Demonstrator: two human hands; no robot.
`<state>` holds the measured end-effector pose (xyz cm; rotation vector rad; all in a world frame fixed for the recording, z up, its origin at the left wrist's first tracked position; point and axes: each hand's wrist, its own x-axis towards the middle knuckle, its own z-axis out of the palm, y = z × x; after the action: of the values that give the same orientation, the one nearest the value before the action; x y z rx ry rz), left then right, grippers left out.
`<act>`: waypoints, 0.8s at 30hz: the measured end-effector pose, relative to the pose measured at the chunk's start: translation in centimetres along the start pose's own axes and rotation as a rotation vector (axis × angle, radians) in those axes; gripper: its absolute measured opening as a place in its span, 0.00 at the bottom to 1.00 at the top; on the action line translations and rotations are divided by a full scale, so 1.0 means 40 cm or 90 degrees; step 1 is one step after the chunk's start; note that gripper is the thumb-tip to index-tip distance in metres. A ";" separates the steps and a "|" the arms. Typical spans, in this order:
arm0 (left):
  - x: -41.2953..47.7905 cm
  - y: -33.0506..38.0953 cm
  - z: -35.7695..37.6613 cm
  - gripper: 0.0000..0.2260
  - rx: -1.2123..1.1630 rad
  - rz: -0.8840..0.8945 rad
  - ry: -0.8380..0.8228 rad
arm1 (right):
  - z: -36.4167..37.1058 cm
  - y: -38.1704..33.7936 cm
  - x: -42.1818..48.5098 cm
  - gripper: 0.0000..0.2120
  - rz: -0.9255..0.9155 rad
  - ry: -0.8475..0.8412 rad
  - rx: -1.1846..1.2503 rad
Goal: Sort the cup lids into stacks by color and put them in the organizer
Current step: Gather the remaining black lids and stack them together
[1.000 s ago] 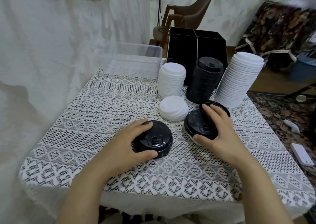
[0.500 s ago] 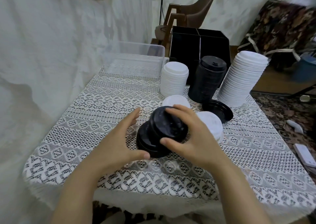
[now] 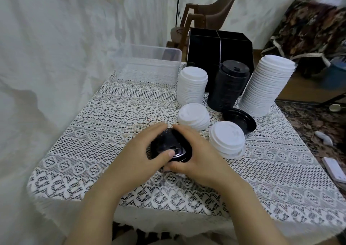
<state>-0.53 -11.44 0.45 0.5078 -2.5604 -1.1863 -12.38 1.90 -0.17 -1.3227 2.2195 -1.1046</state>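
Observation:
A short stack of black lids (image 3: 171, 145) sits on the lace-covered table, cupped between both hands. My left hand (image 3: 144, 151) grips its left side with the thumb on top. My right hand (image 3: 198, 153) curls round its right side. Behind stand two short white lid stacks (image 3: 193, 116) (image 3: 227, 139), a loose black lid (image 3: 240, 119), a medium white stack (image 3: 192, 84), a tall black stack (image 3: 227, 88) and a tall leaning white stack (image 3: 265, 89). The black organizer (image 3: 219, 48) stands at the back.
A clear plastic bin (image 3: 149, 65) sits at the back left of the table (image 3: 112, 125). A white wall runs along the left. A brown chair (image 3: 209, 10) stands behind the organizer. Small white items (image 3: 335, 168) lie on the carpet at right.
My right hand carried a black lid from the right and set it on the black lid under my left hand. Both hands now close round the joined stack. A white stack it had covered now shows.

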 end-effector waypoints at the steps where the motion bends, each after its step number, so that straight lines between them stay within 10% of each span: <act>1: 0.005 0.004 0.011 0.27 0.005 0.004 -0.015 | 0.000 -0.001 0.001 0.40 -0.007 -0.003 0.007; 9: 0.022 0.002 0.031 0.24 0.079 0.037 -0.057 | -0.039 -0.003 -0.025 0.38 -0.002 -0.027 0.016; 17: 0.021 -0.003 0.036 0.20 0.043 0.006 -0.055 | -0.166 0.113 -0.037 0.19 0.137 0.450 -0.011; 24: 0.019 -0.004 0.034 0.19 0.032 0.006 -0.060 | -0.178 0.199 -0.056 0.16 0.258 0.247 -0.236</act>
<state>-1.74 -10.93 -0.44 0.4612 -2.6751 -1.1715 -20.35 9.15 -1.84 -0.7533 2.9198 -0.8800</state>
